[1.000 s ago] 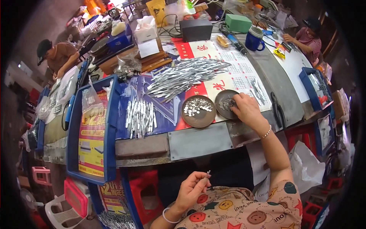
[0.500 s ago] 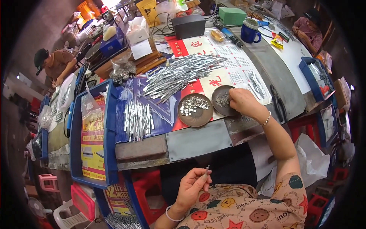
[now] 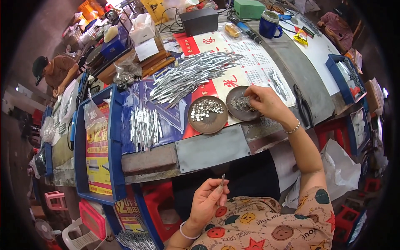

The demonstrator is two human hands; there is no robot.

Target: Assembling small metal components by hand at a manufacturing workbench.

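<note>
My left hand [image 3: 207, 201] is above my lap, with thumb and fingertips pinching a thin metal strip [image 3: 223, 179] that points upward. At the table's front, my right hand [image 3: 268, 105] reaches over a round brown dish [image 3: 238, 116] of small thin metal pieces. Its fingers are bent together at the dish's right side; whether a piece is between them is too small to tell. Touching or close beside it on the left, a second brown dish [image 3: 209, 128] holds shiny small silver discs [image 3: 206, 109]. Behind lies a large pile of flat metal strips [image 3: 191, 77], with a smaller pile [image 3: 145, 128] at the left.
A blue tray [image 3: 116, 154] stands at the left table edge. Pliers [image 3: 303, 106] lie right of my right hand. Farther back are a blue mug [image 3: 270, 26], a black box [image 3: 199, 23] and a green box [image 3: 248, 9]. Two other people sit at the far left and far right.
My right hand has lifted slightly off the right dish, showing more of its pieces. My left hand still holds the strip, slightly higher and more to the left in view. The whole view has shifted a little.
</note>
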